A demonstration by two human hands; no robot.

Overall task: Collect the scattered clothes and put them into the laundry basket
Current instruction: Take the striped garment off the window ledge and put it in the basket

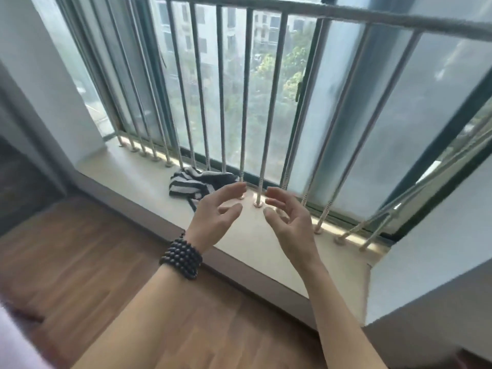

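A crumpled black-and-white striped garment [195,183] lies on the beige window sill [149,177], right against the bars. My left hand [217,213], with a dark bead bracelet on the wrist, hovers just to the right of the garment, fingers apart and empty. My right hand [288,222] is held up beside it, also with fingers spread and holding nothing. Neither hand touches the cloth. No laundry basket is in view.
A metal railing [246,102] with several vertical bars stands along the window at the sill's back edge. White walls [431,257] close the sill at both ends. Wooden floor [87,262] lies below the sill.
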